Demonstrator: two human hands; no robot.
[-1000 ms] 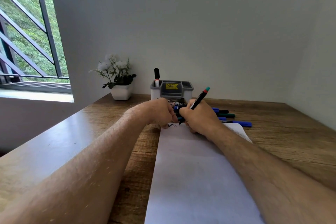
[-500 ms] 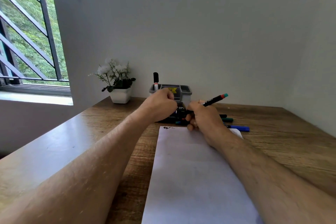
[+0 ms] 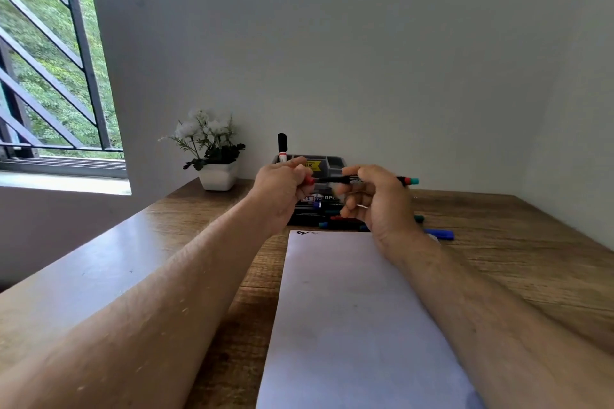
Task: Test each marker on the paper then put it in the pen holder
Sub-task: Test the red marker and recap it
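My right hand (image 3: 375, 202) holds a slim black marker (image 3: 352, 180) level above the desk, its teal and red end pointing right. My left hand (image 3: 282, 191) is closed on a red cap (image 3: 309, 181) at the marker's left tip. The white paper (image 3: 352, 309) lies lengthwise between my forearms, with a small black scribble (image 3: 304, 233) at its far left corner. The grey pen holder (image 3: 324, 163) stands at the wall behind my hands, with one black marker (image 3: 282, 147) upright in it. Several loose markers (image 3: 335, 225) lie beyond the paper, partly hidden by my hands.
A blue marker (image 3: 440, 233) lies right of the paper's far end. A white pot of white flowers (image 3: 216, 156) stands left of the holder by the wall. A dark marker package (image 3: 319, 199) sits in front of the holder. The wooden desk (image 3: 518, 256) meets walls behind and right.
My right hand lifted the marker off the paper and turned it from upright to level. My left hand rose with it and closed at the marker's tip. A scribble now shows on the paper.
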